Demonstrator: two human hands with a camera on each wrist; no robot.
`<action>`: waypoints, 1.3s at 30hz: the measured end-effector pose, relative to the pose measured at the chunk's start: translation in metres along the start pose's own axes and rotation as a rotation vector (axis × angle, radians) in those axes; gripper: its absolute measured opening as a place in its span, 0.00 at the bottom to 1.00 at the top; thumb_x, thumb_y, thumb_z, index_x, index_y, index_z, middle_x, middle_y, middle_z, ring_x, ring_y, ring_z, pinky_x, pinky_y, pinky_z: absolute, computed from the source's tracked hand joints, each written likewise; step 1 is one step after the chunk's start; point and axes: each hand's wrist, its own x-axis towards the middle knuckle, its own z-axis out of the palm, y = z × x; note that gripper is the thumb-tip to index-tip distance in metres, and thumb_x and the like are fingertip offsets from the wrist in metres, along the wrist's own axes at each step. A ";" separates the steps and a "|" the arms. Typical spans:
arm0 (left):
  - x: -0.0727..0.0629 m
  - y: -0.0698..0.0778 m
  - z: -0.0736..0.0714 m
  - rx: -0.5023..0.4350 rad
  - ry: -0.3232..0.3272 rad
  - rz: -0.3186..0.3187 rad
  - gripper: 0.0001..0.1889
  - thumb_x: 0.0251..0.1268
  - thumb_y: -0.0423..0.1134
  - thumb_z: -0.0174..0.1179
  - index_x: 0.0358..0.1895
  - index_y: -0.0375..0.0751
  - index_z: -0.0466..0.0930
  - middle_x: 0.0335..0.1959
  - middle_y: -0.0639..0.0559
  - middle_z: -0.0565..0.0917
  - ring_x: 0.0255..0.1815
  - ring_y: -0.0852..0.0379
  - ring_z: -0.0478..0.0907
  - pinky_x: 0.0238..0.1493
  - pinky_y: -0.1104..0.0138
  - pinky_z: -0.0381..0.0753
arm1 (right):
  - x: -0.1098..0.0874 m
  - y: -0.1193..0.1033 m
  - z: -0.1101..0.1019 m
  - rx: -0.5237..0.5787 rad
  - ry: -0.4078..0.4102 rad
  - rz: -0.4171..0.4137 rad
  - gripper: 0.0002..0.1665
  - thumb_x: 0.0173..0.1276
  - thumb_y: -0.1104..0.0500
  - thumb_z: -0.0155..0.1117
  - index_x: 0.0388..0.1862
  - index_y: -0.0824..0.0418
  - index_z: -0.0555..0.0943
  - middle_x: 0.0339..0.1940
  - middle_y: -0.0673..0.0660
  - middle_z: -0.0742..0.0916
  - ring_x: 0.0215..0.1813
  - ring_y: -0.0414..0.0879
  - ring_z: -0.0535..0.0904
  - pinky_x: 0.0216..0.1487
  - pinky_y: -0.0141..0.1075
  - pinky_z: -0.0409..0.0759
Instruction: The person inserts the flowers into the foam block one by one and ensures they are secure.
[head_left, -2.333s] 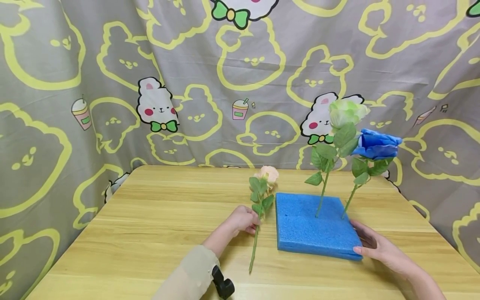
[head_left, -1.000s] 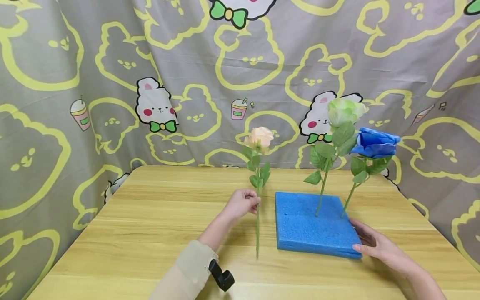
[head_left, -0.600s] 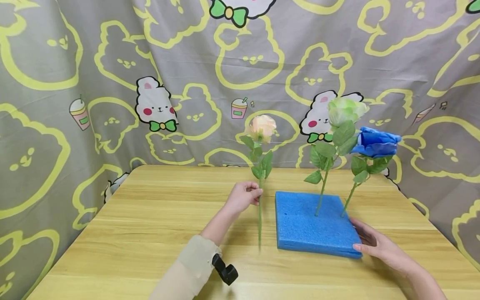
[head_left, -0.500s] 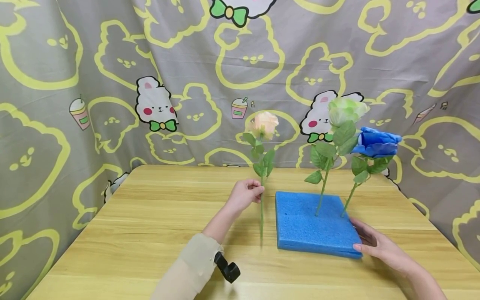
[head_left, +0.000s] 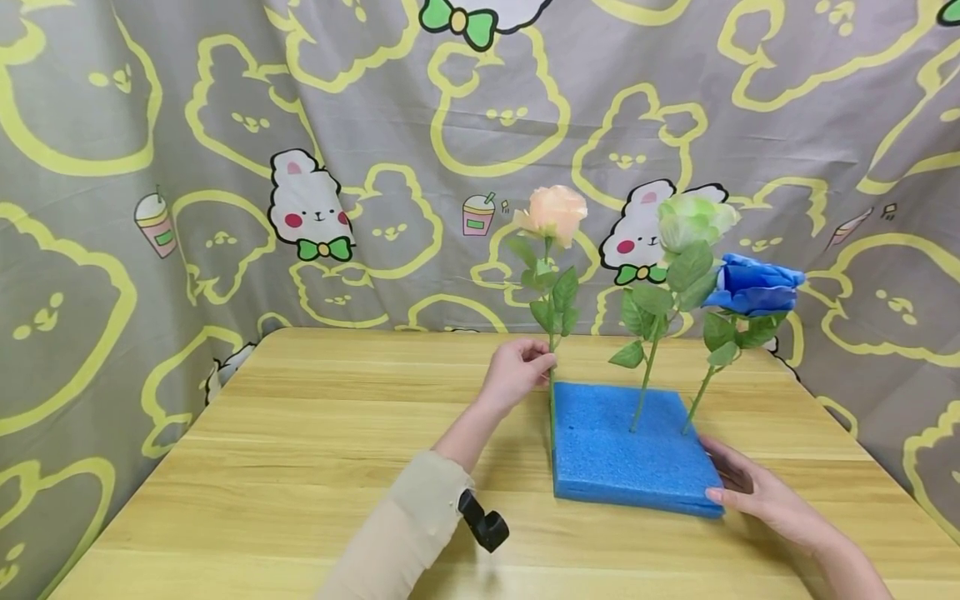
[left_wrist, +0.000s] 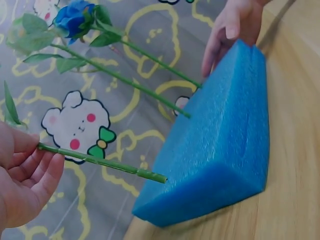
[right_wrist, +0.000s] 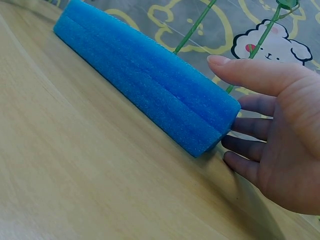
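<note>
My left hand [head_left: 517, 371] pinches the stem of a peach artificial rose [head_left: 557, 215], held upright at the left edge of a blue foam block [head_left: 622, 467]. In the left wrist view, the cut end of that stem [left_wrist: 115, 164] overlaps the foam's top near a corner. A pale green-white artificial flower [head_left: 693, 223] and a blue artificial rose [head_left: 757, 285] stand with their stems in the foam, toward its right side. At the block's right side, my right hand [head_left: 757, 496] rests with fingers extended along it and the thumb by the front corner.
The block lies on a wooden table [head_left: 337, 450], right of the middle. A patterned grey curtain [head_left: 405, 108] hangs behind the table. A black curved piece [head_left: 483, 521] is attached at my left sleeve.
My left hand has lifted the peach rose upright from its low slant and carried it up and right to the foam's left edge. The right hand and the block have stayed put.
</note>
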 end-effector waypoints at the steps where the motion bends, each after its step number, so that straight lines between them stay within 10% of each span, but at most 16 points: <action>1: 0.000 0.001 0.001 0.001 0.001 0.008 0.06 0.61 0.29 0.59 0.36 0.27 0.77 0.26 0.48 0.78 0.25 0.47 0.79 0.28 0.68 0.81 | 0.000 0.000 0.000 0.005 -0.002 0.000 0.36 0.68 0.70 0.51 0.68 0.79 0.47 0.63 0.46 0.61 0.57 0.18 0.60 0.52 0.17 0.65; 9: 0.006 0.004 0.010 -0.029 0.024 0.094 0.05 0.60 0.28 0.59 0.35 0.26 0.77 0.26 0.48 0.77 0.29 0.47 0.80 0.34 0.60 0.83 | -0.001 0.000 0.000 0.002 0.000 0.015 0.37 0.68 0.69 0.52 0.69 0.79 0.47 0.64 0.47 0.60 0.57 0.18 0.60 0.51 0.17 0.65; 16: 0.008 0.002 0.016 -0.032 0.031 0.151 0.06 0.59 0.26 0.59 0.37 0.24 0.78 0.28 0.44 0.79 0.28 0.56 0.79 0.36 0.54 0.82 | 0.000 0.001 0.000 0.026 -0.011 -0.024 0.36 0.68 0.71 0.51 0.68 0.80 0.47 0.60 0.30 0.62 0.58 0.19 0.60 0.52 0.16 0.64; 26: 0.007 -0.003 0.024 0.022 0.025 0.189 0.05 0.59 0.27 0.60 0.36 0.26 0.80 0.29 0.42 0.81 0.31 0.49 0.81 0.34 0.60 0.83 | 0.000 0.000 0.000 0.032 -0.010 0.007 0.36 0.68 0.70 0.51 0.69 0.78 0.47 0.63 0.39 0.61 0.58 0.19 0.61 0.52 0.17 0.65; 39: 0.004 -0.008 0.029 0.114 0.010 0.215 0.05 0.60 0.28 0.60 0.36 0.28 0.81 0.29 0.43 0.82 0.27 0.54 0.80 0.32 0.64 0.83 | 0.000 0.001 0.001 0.039 -0.007 -0.032 0.36 0.67 0.71 0.51 0.68 0.80 0.47 0.60 0.27 0.63 0.58 0.19 0.61 0.52 0.16 0.64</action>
